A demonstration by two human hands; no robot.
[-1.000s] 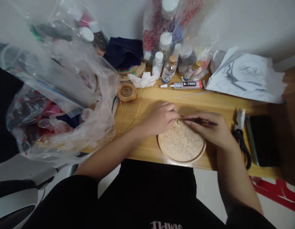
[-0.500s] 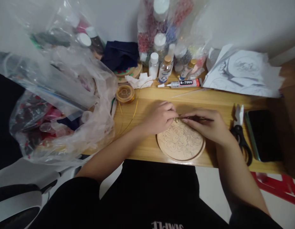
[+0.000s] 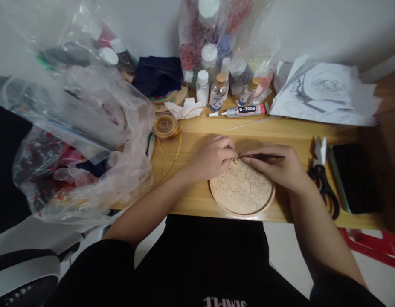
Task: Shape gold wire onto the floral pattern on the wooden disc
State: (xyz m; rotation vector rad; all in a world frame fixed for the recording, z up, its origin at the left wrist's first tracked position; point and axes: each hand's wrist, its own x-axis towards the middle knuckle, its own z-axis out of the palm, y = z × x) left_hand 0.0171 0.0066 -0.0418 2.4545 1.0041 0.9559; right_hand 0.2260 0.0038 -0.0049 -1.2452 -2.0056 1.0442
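A round wooden disc [image 3: 244,192] with a drawn floral pattern lies near the table's front edge. My left hand [image 3: 216,157] is closed at its upper left rim, fingertips pinching a small curl of gold wire [image 3: 236,161]. My right hand [image 3: 277,164] is closed round slim dark tweezers [image 3: 271,156], whose tips point left at the wire beside my left fingertips. The exact contact there is too small to make out. Left of my hands lies a spool of gold wire [image 3: 166,126], with a loose strand running down towards my left forearm.
Scissors [image 3: 320,170] and a phone [image 3: 354,179] lie at the right. Behind stand small bottles [image 3: 218,94], a glue tube [image 3: 245,111], crumpled tissue [image 3: 184,109] and printed papers [image 3: 325,94]. A large plastic bag [image 3: 133,140] fills the left side.
The head view has shifted slightly. Both hands stay at the disc's upper rim, and the tweezers have tilted a little in my right hand.
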